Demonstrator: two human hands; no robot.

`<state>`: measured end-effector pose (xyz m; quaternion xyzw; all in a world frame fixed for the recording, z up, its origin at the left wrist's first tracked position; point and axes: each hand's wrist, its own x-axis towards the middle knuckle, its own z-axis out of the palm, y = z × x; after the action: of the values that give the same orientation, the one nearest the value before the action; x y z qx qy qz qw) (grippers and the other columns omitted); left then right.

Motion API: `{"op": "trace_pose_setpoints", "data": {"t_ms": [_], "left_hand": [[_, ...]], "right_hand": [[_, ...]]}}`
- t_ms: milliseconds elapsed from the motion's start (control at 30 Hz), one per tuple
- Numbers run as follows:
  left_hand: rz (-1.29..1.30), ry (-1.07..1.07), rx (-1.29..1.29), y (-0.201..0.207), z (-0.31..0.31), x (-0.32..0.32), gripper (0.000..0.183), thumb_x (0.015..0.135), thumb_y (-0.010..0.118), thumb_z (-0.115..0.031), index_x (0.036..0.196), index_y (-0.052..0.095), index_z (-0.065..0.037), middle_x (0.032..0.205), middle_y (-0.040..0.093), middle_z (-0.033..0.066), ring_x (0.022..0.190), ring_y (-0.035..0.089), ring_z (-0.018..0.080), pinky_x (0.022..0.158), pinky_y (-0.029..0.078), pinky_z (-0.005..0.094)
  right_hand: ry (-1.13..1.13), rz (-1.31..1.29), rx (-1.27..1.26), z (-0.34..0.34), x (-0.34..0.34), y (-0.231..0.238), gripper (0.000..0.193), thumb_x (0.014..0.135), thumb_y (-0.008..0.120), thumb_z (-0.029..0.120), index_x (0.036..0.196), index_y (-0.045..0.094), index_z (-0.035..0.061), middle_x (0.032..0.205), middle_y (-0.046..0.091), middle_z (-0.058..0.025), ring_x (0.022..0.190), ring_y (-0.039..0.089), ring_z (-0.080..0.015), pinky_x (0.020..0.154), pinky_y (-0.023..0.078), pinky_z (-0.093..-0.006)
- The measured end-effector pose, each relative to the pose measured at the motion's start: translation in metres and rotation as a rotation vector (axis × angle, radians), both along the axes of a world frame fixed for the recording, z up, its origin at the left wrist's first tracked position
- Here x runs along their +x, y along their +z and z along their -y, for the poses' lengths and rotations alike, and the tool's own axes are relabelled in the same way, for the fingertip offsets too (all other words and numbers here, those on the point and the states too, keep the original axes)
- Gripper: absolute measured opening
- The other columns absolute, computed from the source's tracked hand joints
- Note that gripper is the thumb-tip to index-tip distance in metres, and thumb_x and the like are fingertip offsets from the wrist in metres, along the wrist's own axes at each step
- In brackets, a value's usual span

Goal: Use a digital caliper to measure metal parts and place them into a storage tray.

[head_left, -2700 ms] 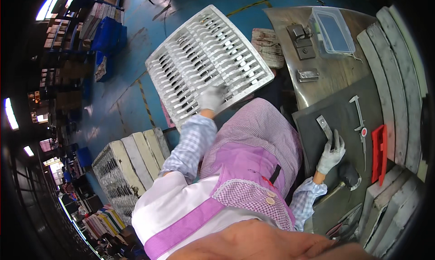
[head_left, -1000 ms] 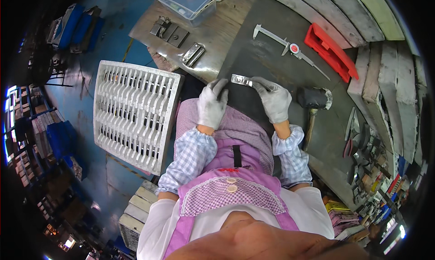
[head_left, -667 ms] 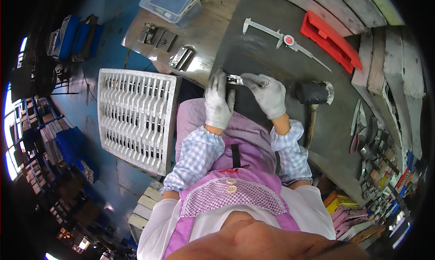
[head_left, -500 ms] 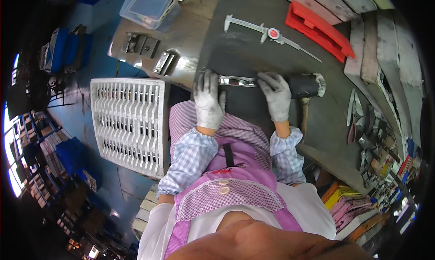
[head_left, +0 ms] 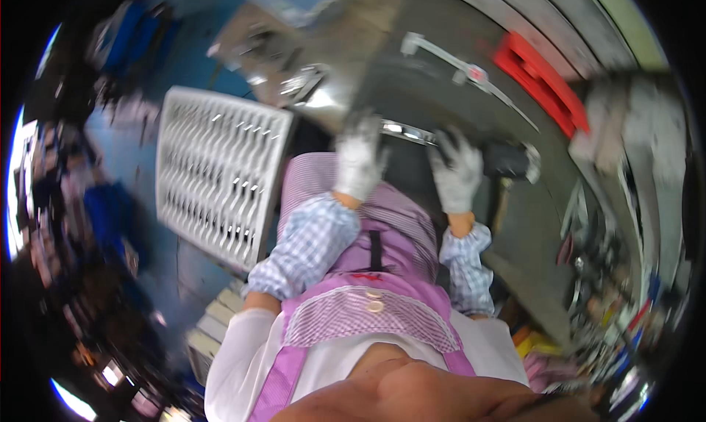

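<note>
A narrow, shiny metal piece (head_left: 409, 132) lies crosswise over the dark work surface, between my two gloved hands. My left hand (head_left: 360, 159), in a pale grey-white glove, reaches its left end with fingers stretched and thumb apart. At the right end are the spread fingertips of my right hand (head_left: 456, 170), gloved the same way. Blur hides whether the fingertips touch the piece; neither hand visibly wraps round it. Just right of my right hand sits a black cylinder (head_left: 507, 160) with a ragged whitish end.
A white slotted rack (head_left: 220, 176) with rows of shiny pieces stands left of my lap. Beyond my hands are a dial caliper (head_left: 445, 60) and a red tray-like holder (head_left: 540, 80). Metal blocks (head_left: 303, 84) and a clear plastic box (head_left: 294, 1) occupy the far left.
The whole view has shifted and turned slightly, and is now blurred. My hands and the metal piece appear farther right, keeping nearly the same places relative to each other.
</note>
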<state>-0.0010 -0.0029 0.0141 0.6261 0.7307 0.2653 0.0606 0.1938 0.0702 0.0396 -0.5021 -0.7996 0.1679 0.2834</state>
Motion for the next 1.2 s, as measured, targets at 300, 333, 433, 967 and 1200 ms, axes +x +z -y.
{"op": "trace_pose_setpoints", "data": {"t_ms": [300,333,433,967,1200], "left_hand": [[0.68,-0.032,0.084,0.019,0.1,-0.059,0.037,0.09,0.071,-0.014,0.125,0.068,-0.007,0.099,0.069,0.0182,0.095,0.066,0.0359,0.086,0.054,0.0431],[0.563,0.106,-0.022,0.009,0.131,-0.089,0.032,0.089,0.071,-0.013,0.121,0.071,-0.006,0.098,0.07,0.0184,0.093,0.067,0.036,0.085,0.055,0.0424],[0.371,0.836,-0.215,-0.03,0.221,-0.19,0.029,0.09,0.055,-0.002,0.109,0.075,-0.01,0.094,0.072,0.0192,0.087,0.069,0.0362,0.08,0.057,0.042],[0.123,0.944,-0.22,-0.148,0.281,-0.333,0.035,0.091,0.065,-0.013,0.125,0.073,-0.018,0.1,0.071,0.0203,0.094,0.07,0.0375,0.086,0.055,0.0487],[0.061,0.889,-0.83,-0.145,0.278,-0.381,0.03,0.089,0.065,-0.024,0.113,0.076,-0.011,0.113,0.075,0.0193,0.106,0.072,0.0381,0.092,0.056,0.0495]], "right_hand": [[0.414,-0.271,-0.333,0.053,-0.085,0.003,0.038,0.082,0.065,-0.006,0.115,0.077,0.0083,0.104,0.075,-0.0128,0.1,0.073,-0.0281,0.092,0.056,-0.0354],[0.447,-0.27,-0.421,0.054,-0.088,-0.001,0.037,0.084,0.065,-0.006,0.116,0.077,0.0071,0.107,0.075,-0.0136,0.102,0.073,-0.0266,0.093,0.055,-0.0346],[0.118,-0.352,-0.602,0.045,-0.087,-0.013,0.036,0.087,0.063,-0.006,0.119,0.075,0.0051,0.113,0.074,-0.0147,0.107,0.071,-0.0237,0.095,0.054,-0.033],[0.198,0.049,-0.035,0.047,-0.101,-0.03,0.043,0.083,0.059,-0.003,0.116,0.078,0.0161,0.11,0.07,-0.0101,0.103,0.068,-0.0306,0.092,0.054,-0.0398],[0.172,0.094,0.087,0.052,-0.106,-0.026,0.043,0.08,0.063,0.002,0.116,0.078,0.0194,0.109,0.071,-0.0127,0.097,0.069,-0.0327,0.089,0.056,-0.04]]}}
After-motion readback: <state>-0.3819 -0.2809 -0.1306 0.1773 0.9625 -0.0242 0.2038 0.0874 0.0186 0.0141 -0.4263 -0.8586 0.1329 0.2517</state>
